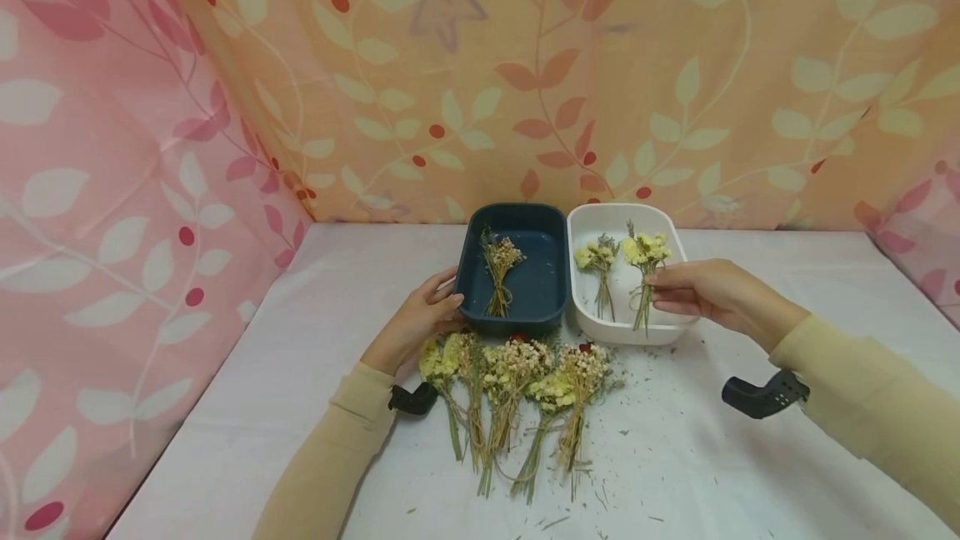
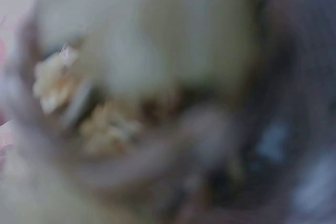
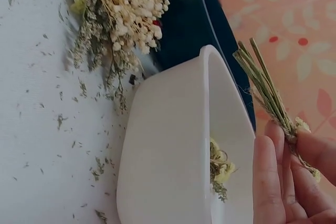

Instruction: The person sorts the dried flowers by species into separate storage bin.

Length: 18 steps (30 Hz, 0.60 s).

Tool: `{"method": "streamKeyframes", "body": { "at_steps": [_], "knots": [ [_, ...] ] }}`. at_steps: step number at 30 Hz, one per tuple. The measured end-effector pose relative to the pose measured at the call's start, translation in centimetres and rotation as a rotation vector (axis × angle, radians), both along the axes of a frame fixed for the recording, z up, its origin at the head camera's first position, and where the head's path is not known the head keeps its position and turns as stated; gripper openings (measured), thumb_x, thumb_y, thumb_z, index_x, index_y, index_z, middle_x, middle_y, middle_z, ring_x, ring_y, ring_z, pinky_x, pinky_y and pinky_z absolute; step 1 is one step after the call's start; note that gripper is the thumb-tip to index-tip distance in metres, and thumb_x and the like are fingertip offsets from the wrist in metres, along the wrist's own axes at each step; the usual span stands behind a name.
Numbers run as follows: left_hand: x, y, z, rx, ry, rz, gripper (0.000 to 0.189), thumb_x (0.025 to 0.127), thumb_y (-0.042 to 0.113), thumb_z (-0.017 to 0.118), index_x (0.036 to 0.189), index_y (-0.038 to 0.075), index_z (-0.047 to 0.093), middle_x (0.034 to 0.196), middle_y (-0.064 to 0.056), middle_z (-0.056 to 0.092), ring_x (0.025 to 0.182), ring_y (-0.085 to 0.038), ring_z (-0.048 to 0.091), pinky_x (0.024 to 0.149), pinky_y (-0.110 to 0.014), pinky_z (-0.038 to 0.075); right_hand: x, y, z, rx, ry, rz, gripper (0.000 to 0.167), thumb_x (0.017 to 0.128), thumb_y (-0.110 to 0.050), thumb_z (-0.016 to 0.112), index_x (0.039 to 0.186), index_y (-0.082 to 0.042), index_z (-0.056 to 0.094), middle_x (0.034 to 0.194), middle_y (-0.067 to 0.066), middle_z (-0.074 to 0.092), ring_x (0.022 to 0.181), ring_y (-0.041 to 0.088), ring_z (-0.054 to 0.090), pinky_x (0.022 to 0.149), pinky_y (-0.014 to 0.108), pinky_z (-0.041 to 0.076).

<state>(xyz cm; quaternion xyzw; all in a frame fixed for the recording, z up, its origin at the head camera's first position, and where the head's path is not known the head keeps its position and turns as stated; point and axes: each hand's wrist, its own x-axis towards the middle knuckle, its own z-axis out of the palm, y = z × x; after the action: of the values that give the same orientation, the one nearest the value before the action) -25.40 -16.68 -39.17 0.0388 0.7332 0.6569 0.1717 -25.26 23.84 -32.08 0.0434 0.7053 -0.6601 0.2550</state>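
Note:
My right hand (image 1: pixel 701 290) pinches the tied stems of a small bunch of yellow dried flowers (image 1: pixel 645 250) over the white tray (image 1: pixel 678 332). In the right wrist view the bunch's stems (image 3: pixel 265 85) stick out past the thumb and fingers. Another yellow bunch (image 1: pixel 597 257) lies inside that tray. At the front left corner of the dark blue tray (image 1: pixel 551 325), my left hand (image 1: pixel 423 315) rests with its fingers against the outer wall. A bunch of small cream dried flowers (image 1: pixel 501 255) lies in the blue tray. The left wrist view is mostly blurred.
Several bunches of yellow and cream dried flowers (image 1: pixel 517 390) lie in front of the trays, stems toward me. Bits of dried leaf are scattered on the white tablecloth (image 1: pixel 675 457). A patterned curtain (image 1: pixel 480 107) hangs behind, close to the trays.

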Motion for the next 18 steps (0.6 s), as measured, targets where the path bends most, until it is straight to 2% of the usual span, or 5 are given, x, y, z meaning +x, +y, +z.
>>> {"method": "streamKeyframes", "body": {
  "at_steps": [8,18],
  "knots": [
    [0.1,-0.1,0.0,0.002,0.011,-0.007,0.063,0.105,0.022,0.052,0.160,0.027,0.022,0.167,-0.010,0.020,0.137,-0.039,0.048,0.112,-0.053,0.043,-0.8,0.0,0.1,-0.022,0.007,0.002,0.019,0.097,-0.007,0.064,0.083,-0.017,0.073,0.082,-0.004,0.075,0.077,0.006,0.074,0.080,0.022,0.061],
    [0.1,0.0,0.0,0.003,0.002,-0.001,0.062,0.105,0.021,0.052,0.159,0.026,0.023,0.166,-0.010,0.022,0.139,-0.038,0.046,0.112,-0.053,0.044,-2.3,-0.2,-0.7,-0.001,-0.007,-0.009,0.018,0.098,-0.010,0.064,0.084,-0.018,0.071,0.081,-0.006,0.074,0.077,0.005,0.073,0.080,0.021,0.061]
  ]
}}
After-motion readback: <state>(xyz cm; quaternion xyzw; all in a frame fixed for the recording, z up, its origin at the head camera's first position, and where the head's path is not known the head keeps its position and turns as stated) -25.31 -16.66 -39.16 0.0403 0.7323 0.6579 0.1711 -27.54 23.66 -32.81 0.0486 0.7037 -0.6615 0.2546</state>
